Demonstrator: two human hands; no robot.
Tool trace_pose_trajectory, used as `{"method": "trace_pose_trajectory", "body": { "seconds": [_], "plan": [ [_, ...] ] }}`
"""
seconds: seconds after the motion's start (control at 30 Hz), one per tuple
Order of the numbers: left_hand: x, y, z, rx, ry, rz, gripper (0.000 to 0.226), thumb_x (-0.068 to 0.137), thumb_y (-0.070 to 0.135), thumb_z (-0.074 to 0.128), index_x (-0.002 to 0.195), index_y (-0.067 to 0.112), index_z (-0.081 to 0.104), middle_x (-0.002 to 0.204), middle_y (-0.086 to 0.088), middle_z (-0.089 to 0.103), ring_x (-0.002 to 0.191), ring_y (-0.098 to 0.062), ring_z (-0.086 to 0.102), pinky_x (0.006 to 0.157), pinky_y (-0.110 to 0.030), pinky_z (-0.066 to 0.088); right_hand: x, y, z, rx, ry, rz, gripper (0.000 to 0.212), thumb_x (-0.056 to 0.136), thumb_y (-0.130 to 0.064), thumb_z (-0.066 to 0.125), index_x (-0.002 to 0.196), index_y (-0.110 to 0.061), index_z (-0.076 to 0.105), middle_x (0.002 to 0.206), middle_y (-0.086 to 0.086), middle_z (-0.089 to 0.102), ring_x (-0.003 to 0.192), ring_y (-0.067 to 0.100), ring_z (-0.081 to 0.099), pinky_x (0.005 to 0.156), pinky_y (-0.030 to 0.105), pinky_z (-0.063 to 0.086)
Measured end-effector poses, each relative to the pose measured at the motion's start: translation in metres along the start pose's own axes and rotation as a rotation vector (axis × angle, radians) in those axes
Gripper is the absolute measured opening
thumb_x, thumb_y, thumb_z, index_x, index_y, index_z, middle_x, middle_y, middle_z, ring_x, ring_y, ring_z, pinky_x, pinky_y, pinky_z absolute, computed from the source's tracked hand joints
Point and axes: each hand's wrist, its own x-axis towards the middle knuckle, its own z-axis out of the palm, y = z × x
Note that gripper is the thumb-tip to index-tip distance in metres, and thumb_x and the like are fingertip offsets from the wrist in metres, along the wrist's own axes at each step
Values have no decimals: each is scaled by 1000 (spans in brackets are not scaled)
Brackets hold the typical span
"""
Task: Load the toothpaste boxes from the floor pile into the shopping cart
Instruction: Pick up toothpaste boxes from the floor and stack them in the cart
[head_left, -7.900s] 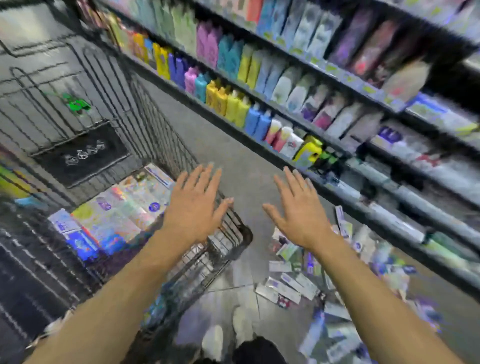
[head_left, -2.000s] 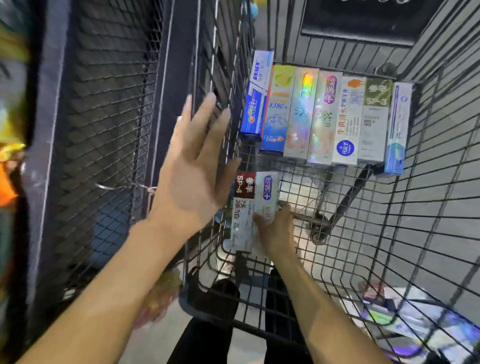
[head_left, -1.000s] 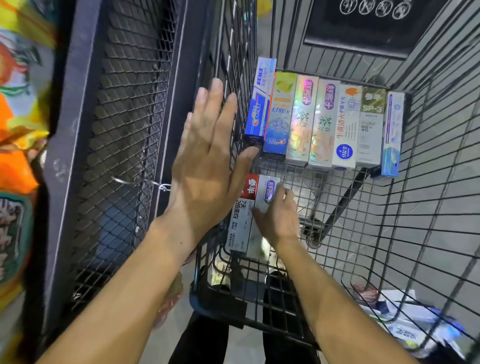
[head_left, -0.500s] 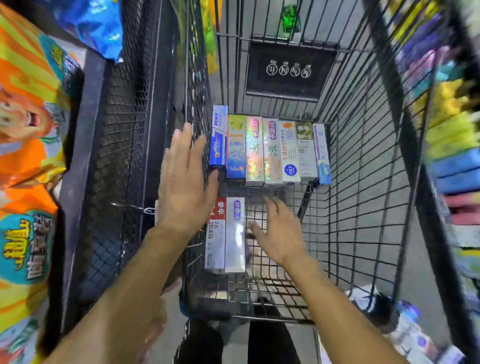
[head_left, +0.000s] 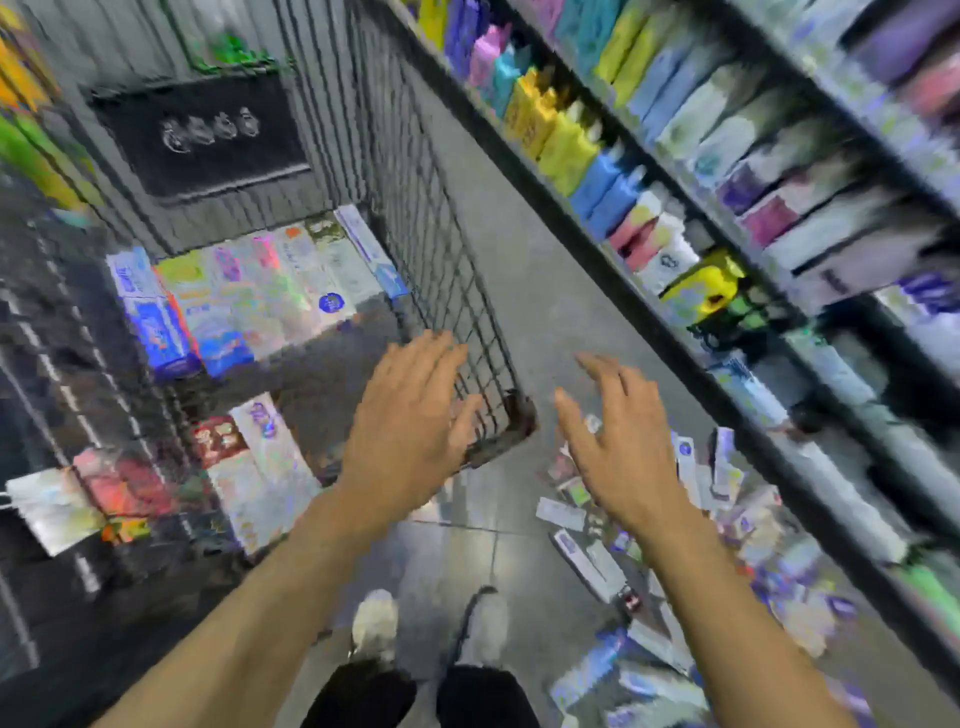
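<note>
Heavy motion blur smears the whole view, worst on the shelf (head_left: 779, 171) and the cart (head_left: 426, 244) mesh. Even, bright light; the floor (head_left: 467, 545) below the cart shows soft glare.

Single head view, steep downward tilt, close over cart (head_left: 457, 291) corner (blurred).

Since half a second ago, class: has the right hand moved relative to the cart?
Yes. The right hand has left the shopping cart basket and now hangs open outside its corner, above the floor pile.
</note>
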Motion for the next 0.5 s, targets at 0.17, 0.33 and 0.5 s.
{"method": "trace_pose_trajectory", "body": {
  "seconds": [0.17,0.33,0.5],
  "plan": [
    [5,103,97,-75,-139,268,52,98,41,46,130,2,62,137,-18,61,130,-37,55,114,-54,35,-97,131,-14,-13,99,297,66,95,-56,42,135,-6,57,137,17,57,128,35,50,109,44,37],
    [-29,180,208,-65,-332,417,53,97,42,44,132,7,59,133,-15,62,124,-37,57,110,-61,36,-208,236,3,-21,146,468,61,98,-49,49,134,0,57,135,21,58,127,37,50,108,43,37],
    [-75,195,309,9,-524,514,57,98,47,41,138,8,55,141,-16,57,133,-34,50,113,-61,34,-287,314,63,9,174,582,65,97,-54,48,133,0,58,135,23,58,124,39,53,104,47,43]
  ]
}}
